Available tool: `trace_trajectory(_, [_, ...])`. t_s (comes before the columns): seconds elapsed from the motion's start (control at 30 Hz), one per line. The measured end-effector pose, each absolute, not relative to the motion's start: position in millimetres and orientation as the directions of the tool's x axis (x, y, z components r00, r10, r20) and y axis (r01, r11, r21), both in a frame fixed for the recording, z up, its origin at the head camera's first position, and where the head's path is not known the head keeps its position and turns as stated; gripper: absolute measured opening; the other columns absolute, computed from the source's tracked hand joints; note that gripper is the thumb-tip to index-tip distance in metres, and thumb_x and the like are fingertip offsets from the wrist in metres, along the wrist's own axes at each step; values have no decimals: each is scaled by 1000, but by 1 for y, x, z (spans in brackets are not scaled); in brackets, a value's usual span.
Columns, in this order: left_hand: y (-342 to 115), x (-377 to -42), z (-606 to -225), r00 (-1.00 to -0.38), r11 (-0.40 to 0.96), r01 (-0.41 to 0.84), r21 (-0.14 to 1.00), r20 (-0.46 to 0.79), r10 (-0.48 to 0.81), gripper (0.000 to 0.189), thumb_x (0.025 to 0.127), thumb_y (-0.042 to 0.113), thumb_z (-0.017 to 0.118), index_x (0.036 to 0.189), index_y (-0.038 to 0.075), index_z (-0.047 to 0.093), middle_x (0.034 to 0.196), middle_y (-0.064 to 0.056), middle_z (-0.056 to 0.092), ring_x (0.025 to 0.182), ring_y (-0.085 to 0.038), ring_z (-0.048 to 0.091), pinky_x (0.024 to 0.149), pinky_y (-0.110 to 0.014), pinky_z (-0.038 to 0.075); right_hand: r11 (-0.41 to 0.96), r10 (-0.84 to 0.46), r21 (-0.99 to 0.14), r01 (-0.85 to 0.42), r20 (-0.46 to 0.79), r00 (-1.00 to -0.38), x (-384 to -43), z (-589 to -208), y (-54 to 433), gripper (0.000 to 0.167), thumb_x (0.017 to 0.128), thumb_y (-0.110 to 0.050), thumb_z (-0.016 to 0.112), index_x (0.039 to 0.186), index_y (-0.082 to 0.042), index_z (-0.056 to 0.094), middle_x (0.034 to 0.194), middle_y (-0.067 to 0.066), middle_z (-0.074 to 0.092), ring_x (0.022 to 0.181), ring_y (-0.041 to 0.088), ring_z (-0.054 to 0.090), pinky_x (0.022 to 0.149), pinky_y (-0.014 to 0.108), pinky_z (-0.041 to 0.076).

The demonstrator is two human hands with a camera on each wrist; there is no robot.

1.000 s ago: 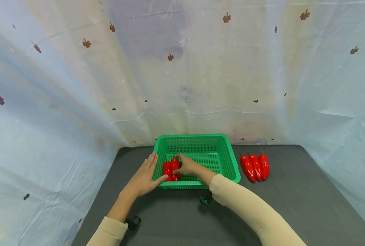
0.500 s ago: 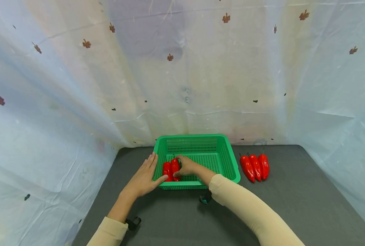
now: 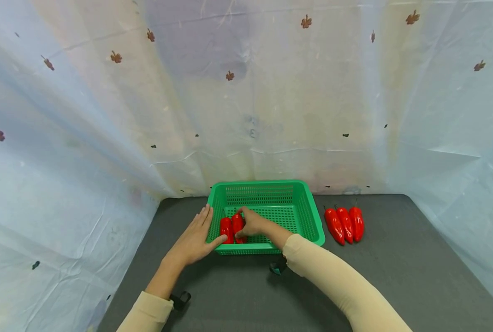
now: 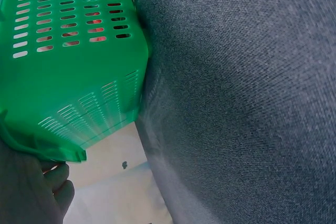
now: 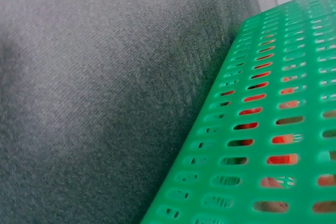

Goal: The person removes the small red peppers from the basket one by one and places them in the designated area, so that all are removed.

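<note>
A green plastic basket (image 3: 256, 249) with slotted walls stands on the dark table. My left hand (image 3: 194, 240) lies along its left rim, fingers straight and thumb over the front left corner; the left wrist view shows the fingers (image 4: 64, 195) at the rim. Inside the basket, at the left, a glossy red pepper (image 3: 226, 229) lies beside a second red pepper (image 3: 237, 222). My right hand (image 3: 252, 224) reaches over the front rim and holds that second pepper between thumb and fingers, hiding part of it. Red shows through the slots of the basket wall (image 5: 252, 156) in the right wrist view.
Three more red peppers (image 3: 345, 225) lie side by side on the table (image 3: 400, 267), to the right of the basket. A pale plastic sheet (image 3: 283, 110) with leaf prints hangs behind the table and along its sides. Black straps (image 3: 181, 300) are on the wrists.
The second pepper has shifted slightly to the right in my right hand, away from the first one. My left hand has stayed on the basket's left rim.
</note>
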State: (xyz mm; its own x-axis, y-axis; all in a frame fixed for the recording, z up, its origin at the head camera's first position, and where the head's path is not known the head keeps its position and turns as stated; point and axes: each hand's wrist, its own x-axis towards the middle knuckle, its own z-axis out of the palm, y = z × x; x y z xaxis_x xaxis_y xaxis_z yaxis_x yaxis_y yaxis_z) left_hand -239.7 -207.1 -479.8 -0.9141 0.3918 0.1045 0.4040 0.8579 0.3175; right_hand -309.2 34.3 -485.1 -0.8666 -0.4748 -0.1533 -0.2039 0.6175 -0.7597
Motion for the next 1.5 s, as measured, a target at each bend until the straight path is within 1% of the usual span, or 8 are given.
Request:
trace_trajectory(0.17, [-208,-240,-480,-913,859,408,308,111,393,108,103,73,51,171,1,8,180,-17,2,166,-36,9,133,-55,15,615,-473,-760,-212,-140,-870,-308,-484,35,80,90,-4,87,155,3,40,133,23,62,117,37,68,94,48,61])
trace_trajectory(0.37, [-208,-241,-481,-912,859,410,307,116,393,108,103,73,51,171,0,9,180,-17,2,166,-36,9,133,-55,15,637,-445,-745,-199,-144,-884,-310,-485,34,78,90,-5,87,154,2,42,131,22,64,114,35,68,92,47,61])
trace_trajectory(0.63, [-208,-241,-481,-915,861,403,311,105,390,108,103,74,51,171,1,7,180,-17,1,166,-35,7,134,-54,13,672,-406,-717,-183,-150,-902,-305,-479,34,73,96,-11,81,157,6,43,130,22,66,111,32,69,87,42,61])
trace_trajectory(0.8, [-207,-240,-481,-913,861,407,306,112,392,108,103,73,51,171,1,7,180,-17,2,166,-35,8,134,-55,14,633,-426,-745,-209,-111,-898,-303,-474,37,73,96,-11,80,157,7,44,130,25,66,110,35,70,88,45,62])
trace_trajectory(0.93, [-207,-240,-481,-913,860,407,308,117,390,108,103,73,51,171,1,8,180,-18,3,166,-36,9,133,-56,16,593,-437,-770,-236,-62,-897,-303,-471,39,73,96,-9,80,157,8,44,135,28,64,114,38,69,89,46,63])
trace_trajectory(1.03, [-207,-239,-481,-915,860,402,314,112,387,108,103,73,52,171,1,8,180,-18,2,166,-36,8,133,-56,15,587,-423,-773,-242,-38,-905,-301,-469,42,72,98,-11,79,158,7,43,139,27,61,116,37,68,90,45,62])
trace_trajectory(1.3, [-206,-239,-482,-917,862,398,313,103,385,109,103,75,50,171,2,7,180,-16,1,166,-35,8,134,-55,14,550,-389,-803,-228,-6,-921,-295,-456,54,70,99,-14,79,158,5,45,143,24,59,115,35,67,85,42,64])
trace_trajectory(1.5, [-207,-240,-483,-917,864,398,308,112,383,109,102,75,50,171,2,7,180,-17,3,166,-37,9,133,-56,15,525,-374,-822,-221,11,-928,-292,-447,66,69,99,-15,79,158,3,46,142,22,59,112,33,66,80,39,63])
